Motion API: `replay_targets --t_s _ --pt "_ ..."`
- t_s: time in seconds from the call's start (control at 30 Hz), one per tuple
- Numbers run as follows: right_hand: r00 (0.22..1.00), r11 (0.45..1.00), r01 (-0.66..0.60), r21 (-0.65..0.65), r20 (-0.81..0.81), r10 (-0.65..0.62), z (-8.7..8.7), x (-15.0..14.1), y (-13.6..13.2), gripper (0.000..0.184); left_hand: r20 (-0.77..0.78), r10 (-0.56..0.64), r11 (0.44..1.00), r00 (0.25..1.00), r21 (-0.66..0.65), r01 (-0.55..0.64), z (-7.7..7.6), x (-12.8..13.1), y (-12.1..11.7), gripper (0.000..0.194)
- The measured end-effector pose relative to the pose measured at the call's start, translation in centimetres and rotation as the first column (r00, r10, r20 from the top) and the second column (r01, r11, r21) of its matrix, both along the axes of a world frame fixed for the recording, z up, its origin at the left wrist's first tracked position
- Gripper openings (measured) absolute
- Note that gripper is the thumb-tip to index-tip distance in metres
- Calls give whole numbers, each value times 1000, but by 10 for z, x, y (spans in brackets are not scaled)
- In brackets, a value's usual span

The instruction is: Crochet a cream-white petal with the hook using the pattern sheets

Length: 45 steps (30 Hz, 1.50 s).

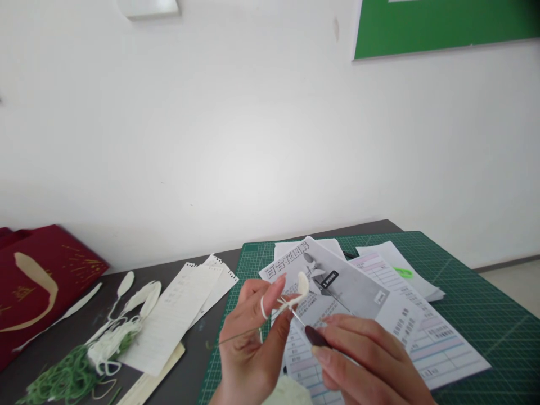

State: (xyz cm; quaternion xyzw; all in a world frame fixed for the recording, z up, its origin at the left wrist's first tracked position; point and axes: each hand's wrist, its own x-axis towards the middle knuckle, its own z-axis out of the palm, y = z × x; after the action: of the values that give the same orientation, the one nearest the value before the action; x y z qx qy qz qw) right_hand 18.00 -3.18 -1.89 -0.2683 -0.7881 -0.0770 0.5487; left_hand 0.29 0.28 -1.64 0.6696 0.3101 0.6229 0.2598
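My left hand [252,343] pinches a small white crochet piece [302,286] between thumb and fingers; its curved end sticks up beyond the fingertips. White yarn [264,309] loops round a raised finger of that hand. A thin greenish strand [238,337] runs across the palm to the left. In my right hand [365,351] is a crochet hook [315,336] with a dark handle, gripped pencil-like. The hook's thin metal shaft reaches up-left to the piece, its tip hidden at the stitches. Below the hands lies pale yarn [287,392], partly cut off by the frame's edge.
Printed sheets [363,292] lie on a green cutting mat [468,292], with a bright green clip-like item [404,272] on top. To the left are notebook pages [177,315], green yarn [63,374], white crocheted pieces [125,284] and a dark red bag [42,281]. A white wall stands behind.
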Motion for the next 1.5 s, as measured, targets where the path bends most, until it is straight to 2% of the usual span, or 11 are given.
replay_targets --t_s 0.2,0.33,0.43,0.57,0.7,0.77,0.9,0.97,1.07,1.23,1.5 --pt "1000 999 -15 -42 19 16 1 4 1 30 -64 -5 999 998 -35 3 12 -3 -1 49" --pt "984 993 -99 57 -145 106 -1 -1 1 32 -43 -118 986 992 -127 112 13 -10 4 47" --pt "949 959 -155 -237 -306 77 -1 -3 -3 29 39 -210 946 977 -245 213 10 -14 7 43" --pt "851 873 -368 -320 -493 178 0 2 -3 17 186 -281 866 942 -375 332 7 -14 7 35" --pt "655 731 -580 -358 -739 158 0 3 9 11 240 -345 812 908 -410 417 8 -13 6 36" --pt "494 610 -701 -369 -868 44 0 -2 16 12 219 -324 837 920 -388 387 8 -12 5 36" --pt "233 288 -907 -308 -935 -267 -3 -15 27 18 154 -229 917 961 -296 266 8 -8 3 38" --pt "152 222 -946 -235 -929 -338 -6 -19 28 17 143 -159 951 977 -243 191 6 -7 1 39" --pt "95 227 -956 -184 -930 -355 -9 -24 27 18 102 -128 977 987 -157 143 2 -5 2 45" --pt "99 202 -961 -189 -916 -388 -10 -29 25 20 -21 -196 977 980 -85 193 -2 -6 7 55" --pt "50 217 -966 -138 -928 -369 -10 -30 24 18 -2 -218 975 976 -48 218 -5 -9 10 58"
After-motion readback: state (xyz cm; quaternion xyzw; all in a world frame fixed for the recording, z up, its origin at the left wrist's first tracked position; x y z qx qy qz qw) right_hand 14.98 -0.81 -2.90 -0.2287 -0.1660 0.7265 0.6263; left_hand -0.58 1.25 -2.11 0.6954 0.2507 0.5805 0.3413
